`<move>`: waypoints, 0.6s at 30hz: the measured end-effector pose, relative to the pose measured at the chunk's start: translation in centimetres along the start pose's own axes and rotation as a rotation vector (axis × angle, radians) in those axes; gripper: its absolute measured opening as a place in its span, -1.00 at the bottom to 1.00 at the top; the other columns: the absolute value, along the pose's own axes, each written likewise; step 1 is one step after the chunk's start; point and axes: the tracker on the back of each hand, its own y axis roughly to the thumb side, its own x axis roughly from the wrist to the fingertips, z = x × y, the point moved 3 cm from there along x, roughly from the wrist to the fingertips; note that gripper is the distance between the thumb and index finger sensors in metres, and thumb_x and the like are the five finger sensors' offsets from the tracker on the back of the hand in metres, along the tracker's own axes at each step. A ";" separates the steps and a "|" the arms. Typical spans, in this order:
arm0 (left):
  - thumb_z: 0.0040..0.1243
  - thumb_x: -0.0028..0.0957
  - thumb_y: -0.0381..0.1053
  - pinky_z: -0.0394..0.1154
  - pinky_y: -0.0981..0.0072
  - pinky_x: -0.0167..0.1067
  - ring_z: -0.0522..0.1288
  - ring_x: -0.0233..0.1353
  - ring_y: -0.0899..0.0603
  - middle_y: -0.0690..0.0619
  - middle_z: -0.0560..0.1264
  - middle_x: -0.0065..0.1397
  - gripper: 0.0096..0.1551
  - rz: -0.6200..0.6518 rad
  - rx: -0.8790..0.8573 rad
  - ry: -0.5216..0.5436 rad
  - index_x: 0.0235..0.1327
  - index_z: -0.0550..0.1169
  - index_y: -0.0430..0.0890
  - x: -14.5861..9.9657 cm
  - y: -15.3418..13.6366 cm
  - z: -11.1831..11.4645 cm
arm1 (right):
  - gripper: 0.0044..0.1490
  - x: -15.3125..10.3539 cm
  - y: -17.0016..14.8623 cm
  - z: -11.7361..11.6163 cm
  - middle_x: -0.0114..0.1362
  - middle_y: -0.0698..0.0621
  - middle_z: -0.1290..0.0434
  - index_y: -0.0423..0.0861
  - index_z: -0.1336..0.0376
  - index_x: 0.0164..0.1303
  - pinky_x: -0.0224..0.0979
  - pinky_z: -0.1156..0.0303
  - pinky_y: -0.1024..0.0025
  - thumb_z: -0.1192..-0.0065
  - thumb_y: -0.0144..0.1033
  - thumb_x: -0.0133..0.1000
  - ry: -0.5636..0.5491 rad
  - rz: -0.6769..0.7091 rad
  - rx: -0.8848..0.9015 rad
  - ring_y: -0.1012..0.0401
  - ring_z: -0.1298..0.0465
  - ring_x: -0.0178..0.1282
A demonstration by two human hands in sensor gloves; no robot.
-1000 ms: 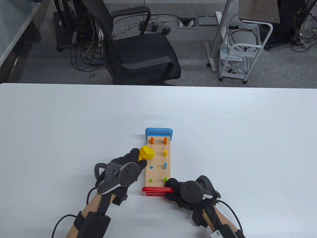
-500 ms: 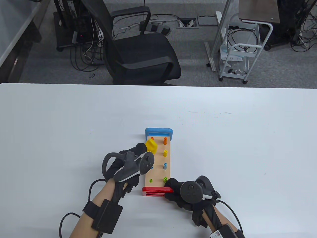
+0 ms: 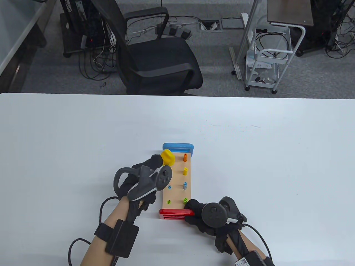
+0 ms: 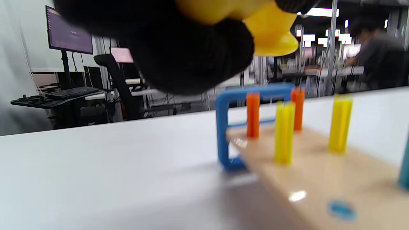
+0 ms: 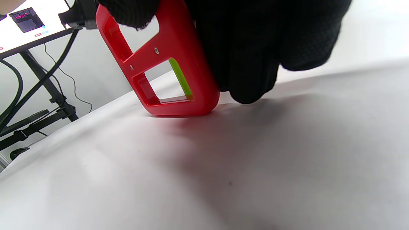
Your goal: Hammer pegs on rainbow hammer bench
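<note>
Rainbow hammer bench [image 3: 177,183] lies lengthwise on the white surface [image 3: 55,138], blue end frame [image 3: 177,146] far, red end frame [image 3: 175,214] near. Left hand [image 3: 144,180] grips the yellow hammer [image 3: 167,157], its head raised over the far-left orange peg [image 4: 253,115]. Right hand [image 3: 206,217] fingers closed on the red end frame, bracing it. Right-row pegs stand upright.

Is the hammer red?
No, the hammer held in the left hand is yellow; red is the bench's end.
</note>
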 end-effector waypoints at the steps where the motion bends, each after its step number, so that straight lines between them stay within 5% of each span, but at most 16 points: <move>1: 0.03 0.19 0.28 0.72 0.32 -0.27 0.81 -0.09 -0.11 -0.05 0.73 0.15 -0.23 0.011 -0.054 0.016 0.38 0.41 -0.28 -0.1 -0.1 -0.2 | -0.34 0.0 0.0 0.0 0.43 -0.29 -0.48 -0.20 -0.02 0.45 0.37 -0.41 -0.20 0.09 -0.04 0.28 0.000 0.000 0.001 -0.15 -0.55 0.28; 3: 0.10 0.18 0.26 0.74 0.33 -0.25 0.81 0.08 -0.16 -0.10 0.68 0.30 -0.22 0.043 -0.031 -0.013 0.42 0.35 -0.28 -0.1 0.1 0.7 | -0.34 0.0 0.0 0.0 0.43 -0.29 -0.48 -0.20 -0.02 0.45 0.37 -0.41 -0.20 0.09 -0.04 0.28 -0.001 -0.001 0.001 -0.15 -0.55 0.28; 7: 0.09 0.21 0.25 0.71 0.41 -0.33 0.78 -0.18 0.03 0.08 0.68 0.09 -0.23 0.055 0.138 -0.223 0.41 0.32 -0.28 0.1 0.5 5.5 | -0.34 0.0 0.0 0.0 0.43 -0.29 -0.48 -0.20 -0.02 0.45 0.37 -0.41 -0.20 0.09 -0.03 0.28 -0.001 0.001 0.004 -0.16 -0.55 0.28; 9: 0.17 0.19 0.21 0.69 0.39 -0.42 0.78 -0.28 0.00 0.06 0.71 -0.02 -0.27 0.055 0.045 -0.113 0.35 0.38 -0.31 0.0 0.6 5.1 | -0.34 0.0 0.0 0.0 0.43 -0.29 -0.48 -0.20 -0.02 0.45 0.37 -0.41 -0.20 0.08 -0.04 0.28 -0.001 0.002 0.005 -0.16 -0.55 0.29; 10: 0.13 0.22 0.22 0.68 0.40 -0.39 0.77 -0.26 0.02 0.08 0.69 0.01 -0.27 0.032 0.086 -0.224 0.37 0.34 -0.30 0.1 0.7 5.3 | -0.33 0.0 0.0 0.0 0.43 -0.29 -0.48 -0.20 -0.02 0.45 0.37 -0.41 -0.20 0.09 -0.03 0.28 0.000 0.001 0.004 -0.16 -0.55 0.29; 16: 0.16 0.19 0.26 0.67 0.38 -0.38 0.77 -0.27 -0.01 0.07 0.71 -0.01 -0.27 0.013 0.130 -0.257 0.37 0.39 -0.25 0.9 1.0 3.8 | -0.34 0.0 0.0 0.0 0.43 -0.29 -0.48 -0.20 -0.02 0.45 0.37 -0.41 -0.20 0.09 -0.03 0.28 -0.002 0.003 0.004 -0.16 -0.55 0.28; 18: 0.12 0.20 0.28 0.67 0.39 -0.37 0.77 -0.26 -0.01 0.08 0.71 0.00 -0.26 0.011 0.064 -0.156 0.38 0.39 -0.25 0.9 0.7 1.9 | -0.34 0.0 0.0 0.0 0.43 -0.29 -0.47 -0.20 -0.01 0.45 0.37 -0.41 -0.20 0.09 -0.03 0.28 -0.003 0.002 0.002 -0.16 -0.55 0.28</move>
